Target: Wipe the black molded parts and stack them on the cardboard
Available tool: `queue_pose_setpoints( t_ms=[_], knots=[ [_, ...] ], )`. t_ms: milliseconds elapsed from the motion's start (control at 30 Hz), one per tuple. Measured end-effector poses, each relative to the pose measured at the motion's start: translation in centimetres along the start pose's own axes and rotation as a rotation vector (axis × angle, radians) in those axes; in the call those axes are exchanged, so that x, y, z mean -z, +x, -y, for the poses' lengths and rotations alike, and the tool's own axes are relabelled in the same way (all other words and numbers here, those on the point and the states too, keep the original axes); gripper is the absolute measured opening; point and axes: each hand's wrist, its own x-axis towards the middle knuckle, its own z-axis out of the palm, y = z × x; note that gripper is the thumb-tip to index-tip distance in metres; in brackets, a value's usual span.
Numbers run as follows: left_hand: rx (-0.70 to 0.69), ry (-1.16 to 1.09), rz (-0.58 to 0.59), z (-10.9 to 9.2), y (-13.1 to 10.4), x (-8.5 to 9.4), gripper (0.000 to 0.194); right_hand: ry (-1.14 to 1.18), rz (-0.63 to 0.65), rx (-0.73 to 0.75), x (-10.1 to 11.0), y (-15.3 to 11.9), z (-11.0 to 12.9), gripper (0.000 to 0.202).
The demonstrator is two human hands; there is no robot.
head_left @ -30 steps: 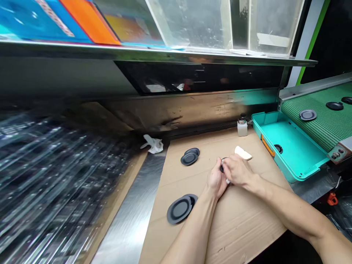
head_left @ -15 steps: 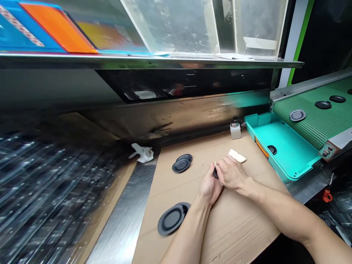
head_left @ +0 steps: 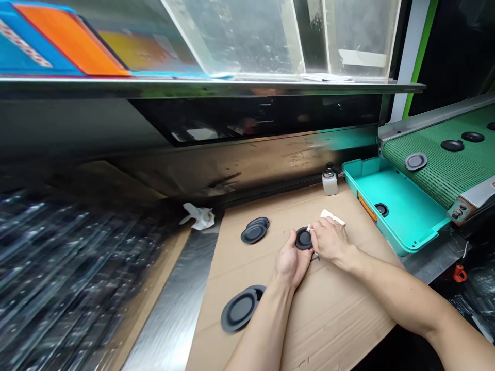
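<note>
My left hand (head_left: 292, 264) is closed around the edge of a round black disc-shaped part (head_left: 303, 238) with a raised rim, its flat face turned up toward me. Against the right edge of that disc are the fingers of my right hand (head_left: 328, 239), curled together. A small white tip shows at those fingertips and a thin metallic end pokes out below the hand; the thing's kind cannot be made out. Just beyond the knuckles lies a folded white pad (head_left: 339, 219). Two overlapping black discs (head_left: 253, 234) rest left of my hands, and another overlapping pair (head_left: 238, 310) is nearer me.
Cardboard (head_left: 328, 319) covers the worktop. At its back stand a small white bottle (head_left: 330, 184) and, leftward, a crumpled white tissue (head_left: 200, 217). A teal tray (head_left: 410, 219) holds one black part, below a green conveyor belt (head_left: 436, 170) carrying several discs. A metal shelf (head_left: 266, 88) overhangs.
The black disc, mostly hidden between my hands before, now has its face tilted into sight. My right hand has shifted slightly to the right along its edge.
</note>
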Motion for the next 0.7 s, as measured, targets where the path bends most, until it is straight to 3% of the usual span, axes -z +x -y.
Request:
queue_pose_setpoints(
  t_ms=[133, 233, 333, 433, 500, 600, 700],
  knots=[
    [0.031, 0.001, 0.027, 0.2, 0.1, 0.0, 0.049, 0.028, 0.069, 0.064, 0.4, 0.0, 0.0, 0.026],
    [-0.011, 0.021, 0.049, 0.6, 0.3, 0.1, 0.046, 0.017, 0.021, -0.024, 0.4, 0.1, 0.2, 0.029],
    [-0.016, 0.042, 0.034, 0.8, 0.3, 0.4, 0.043, 0.071, 0.006, 0.041, 0.2, 0.3, 0.6, 0.027],
    [0.021, 0.061, 0.047, 0.8, 0.1, 0.6, 0.047, 0.114, 0.09, 0.135, 0.6, 0.3, 0.5, 0.023],
    [0.019, 0.075, 0.062, 0.8, 0.1, 0.5, 0.048, 0.076, 0.125, 0.098, 1.0, 0.2, 0.1, 0.022],
    [-0.022, 0.082, 0.061, 1.0, 0.1, 0.3, 0.043, 0.007, 0.014, -0.022, 1.4, 0.1, 0.0, 0.027],
    [-0.011, 0.054, 0.052, 1.1, 0.2, 0.3, 0.041, 0.046, 0.026, 0.11, 1.3, 0.1, 0.0, 0.024]
  ],
)
